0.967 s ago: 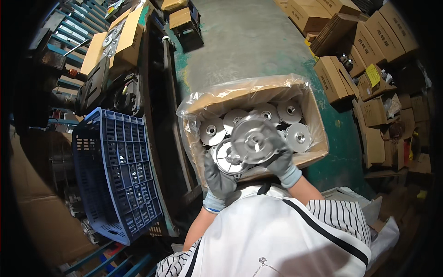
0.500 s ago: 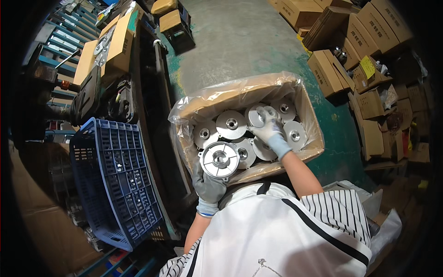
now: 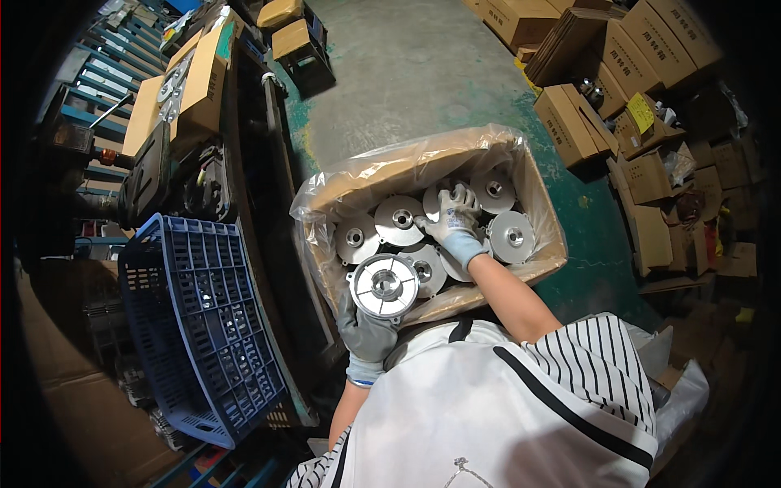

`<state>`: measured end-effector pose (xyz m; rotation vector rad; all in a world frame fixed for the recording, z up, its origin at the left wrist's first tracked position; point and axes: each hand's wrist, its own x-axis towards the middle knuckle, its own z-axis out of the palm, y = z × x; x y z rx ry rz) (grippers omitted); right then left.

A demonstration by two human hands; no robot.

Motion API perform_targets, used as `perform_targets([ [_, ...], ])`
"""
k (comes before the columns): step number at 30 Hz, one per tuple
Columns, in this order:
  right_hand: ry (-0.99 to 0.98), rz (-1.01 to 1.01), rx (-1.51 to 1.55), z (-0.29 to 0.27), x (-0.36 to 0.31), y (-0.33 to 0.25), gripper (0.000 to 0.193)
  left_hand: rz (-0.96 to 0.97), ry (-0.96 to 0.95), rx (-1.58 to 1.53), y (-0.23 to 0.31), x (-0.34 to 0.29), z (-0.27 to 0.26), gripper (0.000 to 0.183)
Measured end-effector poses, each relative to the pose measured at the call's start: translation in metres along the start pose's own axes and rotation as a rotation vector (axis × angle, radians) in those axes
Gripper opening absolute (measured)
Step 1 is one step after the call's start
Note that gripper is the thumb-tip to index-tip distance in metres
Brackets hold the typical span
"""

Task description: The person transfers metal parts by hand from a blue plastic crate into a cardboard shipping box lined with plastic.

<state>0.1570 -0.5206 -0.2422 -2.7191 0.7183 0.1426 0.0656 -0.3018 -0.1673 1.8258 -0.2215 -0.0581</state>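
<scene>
My left hand, in a grey glove, is closed on the lower rim of a round metal end cover. Its spoked side with a central hub faces up, above the near left corner of a plastic-lined carton. Inside, several similar silver end covers lie with smooth faces up, such as one cover at the left and another at the right. My right hand, gloved too, reaches into the carton, fingers curled over an end cover in the far row. The hand hides much of that cover.
A blue plastic crate stands tilted at the left, beside a dark workbench edge. An open carton of metal parts sits farther up there. Stacked cartons line the right. A small stool stands on the floor beyond.
My right hand has shifted a little left over the far row, its fingers more curled. The left hand still holds its end cover in nearly the same place. The whole view has shifted slightly.
</scene>
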Motion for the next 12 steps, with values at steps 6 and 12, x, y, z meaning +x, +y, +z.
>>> perform_targets([
  [6, -0.031, -0.133, 0.866, -0.018, -0.029, 0.021, 0.068, 0.144, 0.045, -0.256, 0.003, 0.008, 0.025, 0.036],
  [12, -0.833, 0.017, 2.18, -0.054, -0.095, 0.009, 0.058, 0.209, 0.005, 0.123, 0.011, 0.034, 0.045, 0.054],
])
